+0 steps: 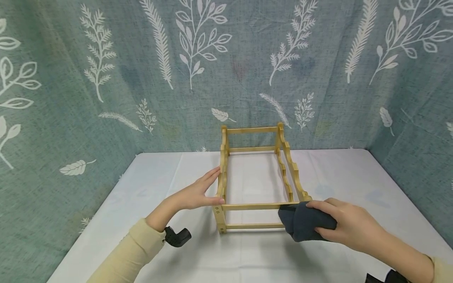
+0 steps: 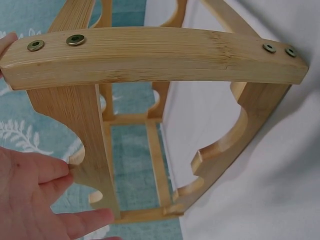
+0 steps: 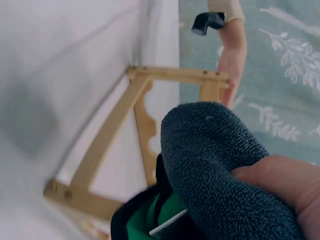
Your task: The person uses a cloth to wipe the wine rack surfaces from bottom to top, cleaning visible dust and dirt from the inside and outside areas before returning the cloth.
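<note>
A light wooden rack (image 1: pixel 255 206) with scalloped side rails stands on the white-covered table. My left hand (image 1: pixel 198 192) touches its left side, thumb at the near corner and fingers along the upper rail. In the left wrist view, the fingers (image 2: pixel 50 172) rest against the notched rail, and metal bolts show on the end post. My right hand (image 1: pixel 354 226) grips a bunched dark blue-grey cloth (image 1: pixel 308 222) against the rack's near right corner. The right wrist view shows the cloth (image 3: pixel 215 155) as terry-like, with a green part and a pale tag; it hides that corner.
A white cloth (image 1: pixel 159 173) covers the table. Grey-green fabric (image 1: pixel 247 70) printed with white leaves hangs at the back and both sides. Black wrist-worn devices (image 1: pixel 178 237) sit at both wrists.
</note>
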{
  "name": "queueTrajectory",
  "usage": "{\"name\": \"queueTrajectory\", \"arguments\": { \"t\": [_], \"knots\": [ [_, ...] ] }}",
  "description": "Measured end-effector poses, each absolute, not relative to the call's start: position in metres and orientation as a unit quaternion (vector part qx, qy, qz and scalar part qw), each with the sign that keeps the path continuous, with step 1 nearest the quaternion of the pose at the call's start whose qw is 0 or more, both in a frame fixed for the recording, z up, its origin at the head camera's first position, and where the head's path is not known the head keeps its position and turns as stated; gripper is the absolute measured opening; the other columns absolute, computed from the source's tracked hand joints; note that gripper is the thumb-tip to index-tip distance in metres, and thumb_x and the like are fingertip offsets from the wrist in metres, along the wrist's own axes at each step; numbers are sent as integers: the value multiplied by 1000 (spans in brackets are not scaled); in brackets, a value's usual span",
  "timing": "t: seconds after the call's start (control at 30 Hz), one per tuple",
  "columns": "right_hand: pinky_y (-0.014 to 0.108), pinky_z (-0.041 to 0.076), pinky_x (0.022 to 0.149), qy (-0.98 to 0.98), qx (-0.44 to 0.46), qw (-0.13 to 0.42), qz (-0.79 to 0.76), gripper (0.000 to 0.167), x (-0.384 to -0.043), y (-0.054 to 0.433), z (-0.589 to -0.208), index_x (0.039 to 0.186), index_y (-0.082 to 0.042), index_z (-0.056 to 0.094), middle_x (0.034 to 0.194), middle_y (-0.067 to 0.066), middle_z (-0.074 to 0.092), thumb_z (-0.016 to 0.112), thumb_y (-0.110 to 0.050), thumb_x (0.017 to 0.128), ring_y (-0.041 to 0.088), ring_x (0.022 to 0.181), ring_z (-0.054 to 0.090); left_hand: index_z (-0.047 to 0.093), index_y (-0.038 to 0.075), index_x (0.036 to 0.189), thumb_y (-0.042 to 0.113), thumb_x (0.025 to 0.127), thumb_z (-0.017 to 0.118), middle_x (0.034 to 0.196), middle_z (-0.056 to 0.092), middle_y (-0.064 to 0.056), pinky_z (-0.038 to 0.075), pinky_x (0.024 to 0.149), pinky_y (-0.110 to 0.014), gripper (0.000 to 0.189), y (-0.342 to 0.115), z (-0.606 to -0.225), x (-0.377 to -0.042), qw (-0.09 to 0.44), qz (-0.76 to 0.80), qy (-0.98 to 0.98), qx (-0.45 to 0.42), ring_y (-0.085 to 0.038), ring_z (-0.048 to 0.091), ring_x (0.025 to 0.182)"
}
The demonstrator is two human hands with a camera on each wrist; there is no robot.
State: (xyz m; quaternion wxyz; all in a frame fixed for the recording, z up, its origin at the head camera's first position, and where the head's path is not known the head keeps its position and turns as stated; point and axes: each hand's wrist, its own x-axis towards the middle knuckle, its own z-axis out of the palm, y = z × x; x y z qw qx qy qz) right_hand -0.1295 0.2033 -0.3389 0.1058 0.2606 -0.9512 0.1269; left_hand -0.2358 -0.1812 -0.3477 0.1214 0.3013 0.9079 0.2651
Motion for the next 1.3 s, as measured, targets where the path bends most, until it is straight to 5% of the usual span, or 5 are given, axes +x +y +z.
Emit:
{"name": "queueTrajectory", "arguments": {
  "t": [0.7, 0.97, 1.3],
  "knots": [
    [21, 47, 56, -898, 388, 108, 178, 46, -150, 91, -342, 117, -21, 58, 90, -2, 60, 74, -29, 75, 9, 70, 59, 6, 10, 148, 62, 83, 51, 155, 0, -2, 19, 108, -53, 95, -184, -345, -233, 134, 267, 907, 298, -27, 5, 140],
    [18, 44, 49, -858, 447, 210, 140, 48, -156, 42, -355, 116, -21, 59, 81, -1, 56, 75, -36, 73, 8, 63, 55, 6, 9, 148, 65, 84, 46, 154, 1, -6, 21, 106, -55, 94, -186, -343, -234, 134, 263, 906, 304, -30, 7, 140],
    [24, 47, 53, -901, 371, 173, 146, 50, -148, 71, -356, 116, -22, 59, 85, -1, 58, 77, -34, 71, 11, 66, 57, 5, 13, 149, 64, 83, 49, 154, -1, -1, 21, 107, -53, 94, -186, -346, -236, 148, 270, 905, 294, -27, 6, 140]
  ]
}}
